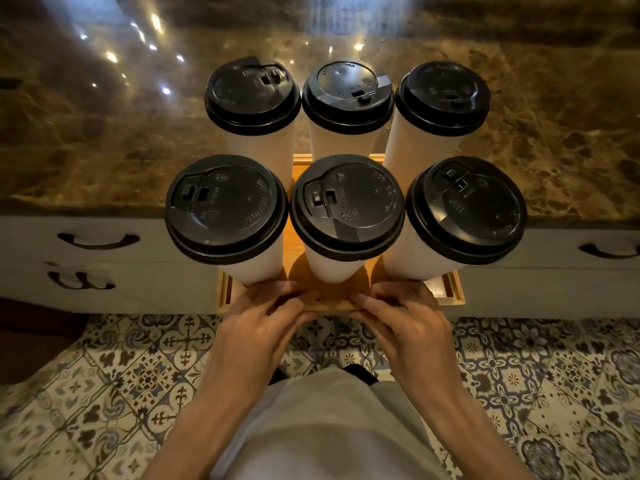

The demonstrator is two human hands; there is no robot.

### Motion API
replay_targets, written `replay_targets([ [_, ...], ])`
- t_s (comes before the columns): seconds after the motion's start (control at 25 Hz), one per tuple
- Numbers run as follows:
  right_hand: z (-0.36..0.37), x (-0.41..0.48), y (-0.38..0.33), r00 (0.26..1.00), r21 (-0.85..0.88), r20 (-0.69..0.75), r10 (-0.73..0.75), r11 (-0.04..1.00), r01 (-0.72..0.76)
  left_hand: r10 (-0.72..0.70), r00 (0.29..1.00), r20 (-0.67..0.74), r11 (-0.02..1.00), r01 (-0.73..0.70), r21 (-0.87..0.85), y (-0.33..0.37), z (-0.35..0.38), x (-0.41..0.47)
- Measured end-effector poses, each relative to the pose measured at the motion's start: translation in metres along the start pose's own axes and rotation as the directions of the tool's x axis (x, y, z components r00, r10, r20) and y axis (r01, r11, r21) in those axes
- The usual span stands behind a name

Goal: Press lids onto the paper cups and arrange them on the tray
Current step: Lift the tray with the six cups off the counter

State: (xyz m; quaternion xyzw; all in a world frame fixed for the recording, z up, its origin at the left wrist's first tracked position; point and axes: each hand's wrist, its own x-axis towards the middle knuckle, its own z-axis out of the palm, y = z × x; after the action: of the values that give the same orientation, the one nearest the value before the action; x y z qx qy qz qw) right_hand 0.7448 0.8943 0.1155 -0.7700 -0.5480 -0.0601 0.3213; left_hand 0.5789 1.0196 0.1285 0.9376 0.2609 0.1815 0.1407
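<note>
Left hand (266, 323) and right hand (401, 323) gripping wooden tray (450, 294) near rim, six lidded cups (329, 268) aboard

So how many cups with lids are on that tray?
6, all lidded, on the wooden tray. Back row: far-left cup, far-middle cup, far-right cup. Front row: near-left cup, near-middle cup, near-right cup. None seems hidden.

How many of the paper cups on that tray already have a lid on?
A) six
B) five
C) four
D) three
A: all six cups, standing in two rows of three on the tray, are topped with black lids.
</note>
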Motion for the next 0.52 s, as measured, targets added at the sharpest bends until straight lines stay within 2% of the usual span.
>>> replay_targets([
  [0.2,0.007,0.005,-0.002,1.0,0.011,0.003,-0.001,1.0,0.001,-0.068,0.994,-0.082,0.997,0.065,-0.038,-0.01,0.006,0.002],
  [0.52,0.012,0.02,0.007,0.999,0.004,0.024,0.022,1.0,-0.022,-0.103,0.987,-0.125,0.992,0.092,-0.091,-0.014,0.011,0.021],
])
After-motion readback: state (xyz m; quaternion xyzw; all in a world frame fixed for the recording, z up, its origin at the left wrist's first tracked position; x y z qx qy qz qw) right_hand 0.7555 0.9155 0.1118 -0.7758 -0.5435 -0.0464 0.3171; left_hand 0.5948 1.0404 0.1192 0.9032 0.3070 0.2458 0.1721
